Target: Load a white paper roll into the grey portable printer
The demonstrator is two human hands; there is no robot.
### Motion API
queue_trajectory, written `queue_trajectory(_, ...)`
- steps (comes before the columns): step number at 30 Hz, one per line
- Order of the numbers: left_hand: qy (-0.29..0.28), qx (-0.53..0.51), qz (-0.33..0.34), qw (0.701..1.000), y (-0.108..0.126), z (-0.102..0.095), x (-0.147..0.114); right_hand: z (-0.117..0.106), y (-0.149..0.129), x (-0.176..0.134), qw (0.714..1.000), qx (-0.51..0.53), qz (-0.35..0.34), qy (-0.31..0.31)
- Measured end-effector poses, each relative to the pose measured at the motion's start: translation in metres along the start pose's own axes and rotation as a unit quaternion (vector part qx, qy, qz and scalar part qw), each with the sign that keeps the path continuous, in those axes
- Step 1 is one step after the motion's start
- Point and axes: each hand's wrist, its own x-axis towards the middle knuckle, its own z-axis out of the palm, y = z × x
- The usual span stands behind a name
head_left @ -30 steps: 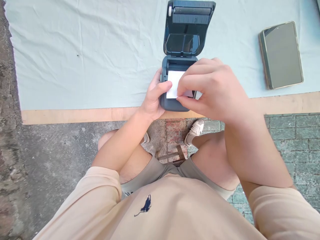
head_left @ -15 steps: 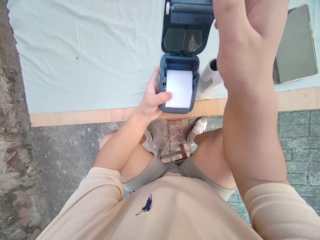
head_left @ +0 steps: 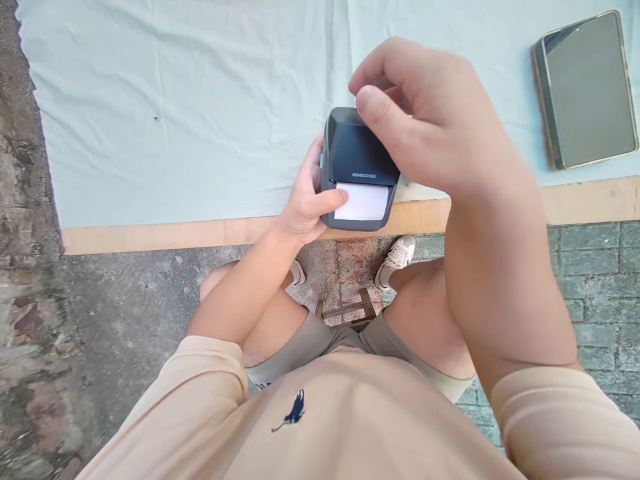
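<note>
In the head view, a dark label printer [head_left: 363, 157] marked NIIMBOT is held over the table's front edge. Its lid is down, and white label paper [head_left: 367, 203] shows at the near end. My left hand [head_left: 305, 203] grips the printer's left side, thumb lying on the paper. Over the upper right corner of the lid is my right hand [head_left: 425, 113], its fingers loosely bent, with a gap between thumb and forefinger and nothing seen in them. Whether it touches the lid, I cannot tell.
A smartphone-like device with a dark glassy face [head_left: 590, 90] lies at the right on the pale cloth [head_left: 200, 120]. The wooden table edge [head_left: 165, 235] runs below. Beneath it are my legs, shoes and a wooden bar [head_left: 345, 310].
The printer's lid has swung down from standing open to covering most of the paper. My right hand has come down and left with it. The white roll beside the printer is now hidden.
</note>
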Motion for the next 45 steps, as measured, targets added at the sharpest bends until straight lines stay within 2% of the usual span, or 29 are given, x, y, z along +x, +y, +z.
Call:
queue_trajectory(5,0.005,0.031,-0.02,0.999,0.001,0.003,-0.003,0.011,-0.008,-0.003,0.99,-0.119,0.056,-0.055)
queue_trajectory(9,0.0,0.013,-0.025,1.0,0.0,0.003,-0.004,0.023,-0.017,-0.004,0.974,-0.21,0.083,-0.024)
queue_trajectory(15,-0.016,-0.121,-0.006,0.993,0.002,0.008,-0.002,0.035,-0.022,0.001,0.966,-0.24,0.092,0.006)
queue_trajectory(20,0.019,-0.168,-0.05,0.984,0.006,0.01,-0.001,0.04,-0.024,0.009,0.965,-0.227,0.131,0.003)
queue_trajectory(22,0.028,-0.183,-0.053,0.981,0.007,0.012,0.0,0.037,-0.024,0.01,0.972,-0.204,0.117,0.008)
queue_trajectory(24,0.039,-0.195,-0.039,0.979,0.008,0.014,0.002,0.027,-0.024,0.008,0.982,-0.175,0.07,0.006)
queue_trajectory(27,0.068,-0.196,-0.03,0.978,0.011,0.015,0.006,0.002,-0.022,0.001,0.986,-0.162,-0.004,-0.037)
queue_trajectory(31,0.111,-0.16,-0.044,0.98,0.011,0.013,0.01,-0.024,-0.015,-0.009,0.978,-0.171,0.014,-0.121)
queue_trajectory(33,0.11,-0.143,-0.042,0.983,0.009,0.011,0.011,-0.027,-0.009,-0.011,0.977,-0.145,0.021,-0.154)
queue_trajectory(35,0.103,-0.128,-0.035,0.986,0.007,0.009,0.011,-0.025,-0.006,-0.012,0.979,-0.128,0.008,-0.161)
queue_trajectory(37,0.101,-0.117,-0.031,0.988,0.005,0.007,0.011,-0.023,-0.003,-0.011,0.982,-0.127,-0.019,-0.142)
queue_trajectory(39,0.102,-0.119,-0.034,0.987,0.004,0.007,0.011,-0.022,-0.001,-0.011,0.986,-0.125,-0.062,-0.096)
queue_trajectory(41,0.082,-0.134,-0.041,0.987,0.005,0.006,0.01,-0.022,0.002,-0.011,0.987,-0.126,-0.099,0.002)
queue_trajectory(43,0.045,-0.143,-0.042,0.988,0.006,0.006,0.008,-0.022,0.005,-0.012,0.981,-0.116,-0.103,0.115)
queue_trajectory(45,0.031,-0.135,-0.041,0.99,0.006,0.005,0.007,-0.022,0.006,-0.012,0.977,-0.096,-0.088,0.168)
